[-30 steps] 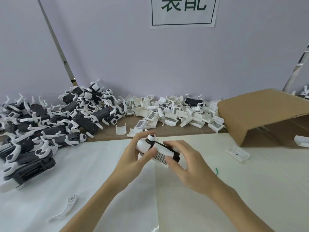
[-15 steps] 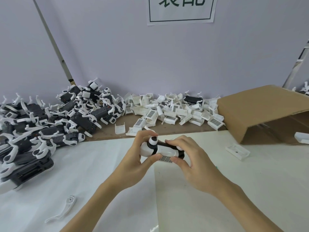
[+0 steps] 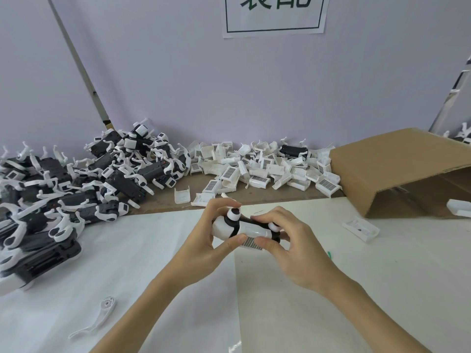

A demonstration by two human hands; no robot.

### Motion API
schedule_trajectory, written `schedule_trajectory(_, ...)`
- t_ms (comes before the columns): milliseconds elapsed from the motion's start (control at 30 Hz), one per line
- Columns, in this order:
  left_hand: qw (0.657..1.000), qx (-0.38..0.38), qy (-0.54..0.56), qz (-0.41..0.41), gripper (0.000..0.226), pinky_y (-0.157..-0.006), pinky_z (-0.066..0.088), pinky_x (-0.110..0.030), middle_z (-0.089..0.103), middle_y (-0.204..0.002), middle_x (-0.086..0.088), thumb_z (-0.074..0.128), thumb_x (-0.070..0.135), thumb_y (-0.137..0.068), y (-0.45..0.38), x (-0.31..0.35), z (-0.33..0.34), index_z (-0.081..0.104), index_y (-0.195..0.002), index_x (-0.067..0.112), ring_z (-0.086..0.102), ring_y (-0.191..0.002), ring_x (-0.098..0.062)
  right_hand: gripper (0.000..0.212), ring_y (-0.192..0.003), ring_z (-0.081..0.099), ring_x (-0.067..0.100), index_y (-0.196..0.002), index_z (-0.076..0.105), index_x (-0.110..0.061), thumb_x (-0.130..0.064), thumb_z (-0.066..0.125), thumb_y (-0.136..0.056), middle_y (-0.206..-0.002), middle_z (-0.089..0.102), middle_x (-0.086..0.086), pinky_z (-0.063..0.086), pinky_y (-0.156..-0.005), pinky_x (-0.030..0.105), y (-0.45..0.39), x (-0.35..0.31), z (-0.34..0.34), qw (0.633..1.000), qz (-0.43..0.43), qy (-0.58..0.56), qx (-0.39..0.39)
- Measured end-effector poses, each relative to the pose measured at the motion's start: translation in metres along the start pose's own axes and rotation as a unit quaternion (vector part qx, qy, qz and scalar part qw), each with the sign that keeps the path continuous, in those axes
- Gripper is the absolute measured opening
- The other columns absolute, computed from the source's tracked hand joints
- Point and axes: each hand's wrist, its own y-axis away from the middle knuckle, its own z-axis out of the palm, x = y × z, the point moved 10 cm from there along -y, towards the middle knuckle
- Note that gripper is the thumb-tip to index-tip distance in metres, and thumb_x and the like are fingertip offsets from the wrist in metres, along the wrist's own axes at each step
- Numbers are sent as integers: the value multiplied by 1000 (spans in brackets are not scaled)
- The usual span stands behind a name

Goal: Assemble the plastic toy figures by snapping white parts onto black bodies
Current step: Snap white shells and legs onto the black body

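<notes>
A black-and-white toy figure (image 3: pixel 242 229) hovers above the middle of the white table, held between both hands. My left hand (image 3: pixel 204 247) grips its rounded white end, thumb under it and fingers over the top. My right hand (image 3: pixel 293 247) curls round the other end, thumb pressing on the white part with the barcode label. A heap of assembled black figures (image 3: pixel 63 189) with white limbs lies at the left. Loose white parts (image 3: pixel 257 169) are piled along the back wall.
An open cardboard box (image 3: pixel 397 169) lies on its side at the right, with a white part (image 3: pixel 460 208) inside. Another white part (image 3: pixel 360 228) sits in front of the box. A single white arm piece (image 3: pixel 98 315) lies near the front left.
Both hands have turned the figure from tilted to nearly level and raised it slightly. The barcode part now faces more downward, with my right thumb pressed on it.
</notes>
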Motion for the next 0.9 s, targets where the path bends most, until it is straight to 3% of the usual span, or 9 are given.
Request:
schedule_trajectory(200,1000,8,4,18,46,-93,53,-59,65,-119,-8,66,32,-102,1,9,2,46,-141,20,62,-106,-36,16,-102,64,18,-113,73,-22,-15,68,-99,-103,66,-11,56,-82,37,-2,2,-1,1000,-2,-22,12)
schedule_trajectory(300,1000,6,29,-10,40,-89,55,-41,66,-119,-4,67,28,-101,1,6,1,50,-137,24,66,-103,-25,25,-101,65,17,-123,70,-26,-16,68,-100,-108,65,-13,59,-81,30,-2,6,2,998,21,-53,-1)
schedule_trajectory(400,997,22,59,-47,37,-79,54,-28,68,-111,2,65,35,-100,2,0,1,54,-134,29,65,-89,-17,25,-103,66,17,-125,68,-29,-23,67,-100,-112,66,-14,57,-86,32,-1,6,4,999,23,-42,10)
schedule_trajectory(567,986,89,81,-113,29,-71,55,-21,77,-99,2,57,48,-101,4,-13,1,61,-125,31,74,-93,-19,50,-115,55,2,-136,61,-30,-42,78,-90,-122,61,-22,43,-94,16,1,0,17,991,-2,133,-4)
schedule_trajectory(667,989,64,47,-127,32,-69,54,-21,76,-98,5,57,60,-100,4,-18,1,64,-124,39,71,-87,-17,30,-102,64,0,-122,68,-31,-32,76,-93,-108,70,-21,47,-81,10,1,14,13,997,72,27,12)
schedule_trajectory(733,989,-7,57,-137,36,-80,59,-26,74,-107,2,67,49,-99,5,-23,6,60,-133,42,73,-93,-19,15,-90,68,1,-114,72,-32,-30,69,-99,-98,74,-15,49,-71,11,2,24,9,988,128,-81,8)
schedule_trajectory(800,988,-34,62,-135,40,-89,61,-33,73,-113,0,75,29,-98,5,-24,6,62,-134,39,74,-98,-25,14,-95,70,4,-114,72,-29,-25,68,-100,-102,75,-12,54,-73,16,4,29,12,967,168,-191,-10)
schedule_trajectory(900,989,37,37,-140,25,-79,59,-26,78,-108,5,76,24,-97,3,-27,-3,70,-121,31,77,-91,-17,23,-106,68,5,-118,69,-28,-17,72,-97,-110,74,-12,54,-85,17,2,24,10,969,160,-190,-14)
